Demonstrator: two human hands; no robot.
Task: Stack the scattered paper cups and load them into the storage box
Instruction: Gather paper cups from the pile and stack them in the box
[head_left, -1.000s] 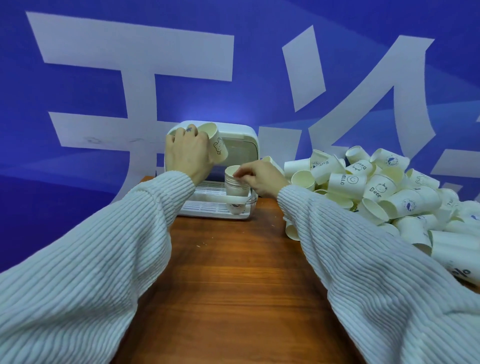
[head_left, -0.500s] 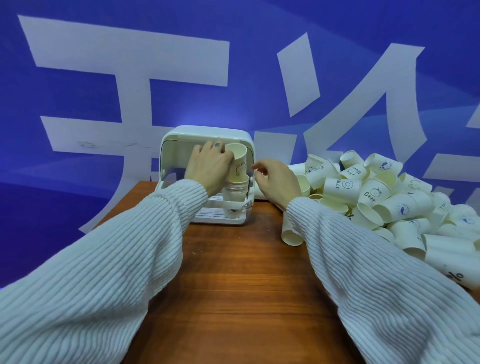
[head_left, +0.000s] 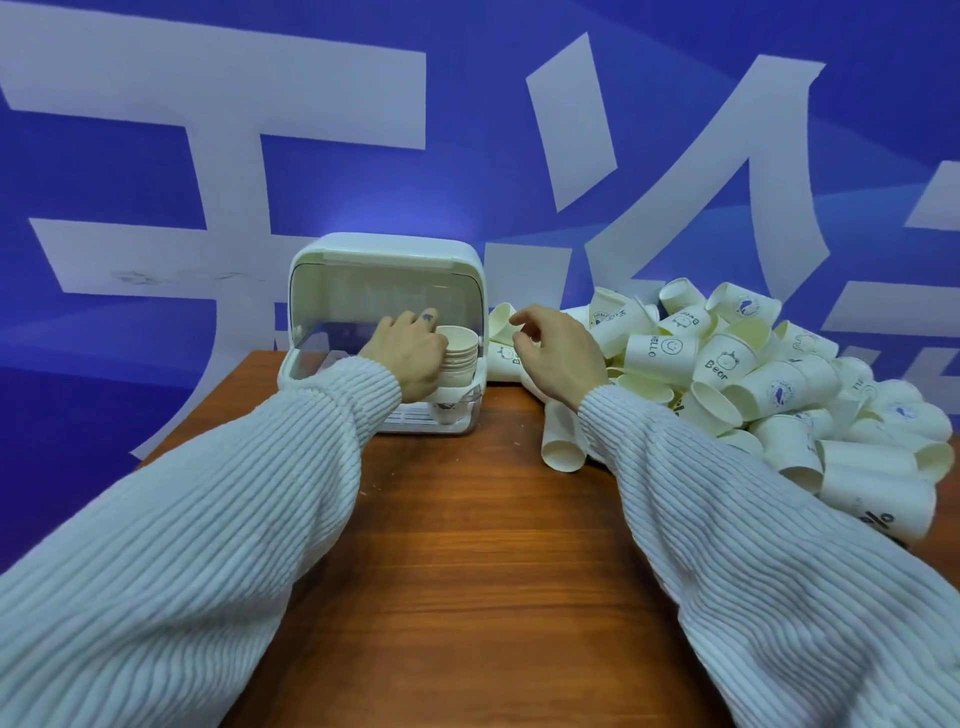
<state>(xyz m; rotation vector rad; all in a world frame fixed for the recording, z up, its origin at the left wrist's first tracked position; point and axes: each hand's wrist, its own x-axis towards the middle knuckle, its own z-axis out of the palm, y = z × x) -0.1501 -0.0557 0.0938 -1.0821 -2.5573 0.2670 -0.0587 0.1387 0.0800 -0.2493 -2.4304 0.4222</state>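
Paper cups (head_left: 459, 358), nested upright, stood at the storage box's (head_left: 387, 260) open right front edge, gripped by the left hand (head_left: 410, 353). Right hand (head_left: 558, 353) hovered loosely curled, empty, beside the glossy loose pile (head_left: 753, 374); bare wooden table (head_left: 467, 545) lay nearer.

Both arms wear a pale, ribbed knit sweater, its loose sleeves gathering into snug ribbed cuffs at the wrists. The left hand (head_left: 410, 353) and right hand (head_left: 558, 353) are bare, ungloved.

I see a wooden table (head_left: 467, 545) under the grips and a blue wall (head_left: 467, 156) with white characters behind.
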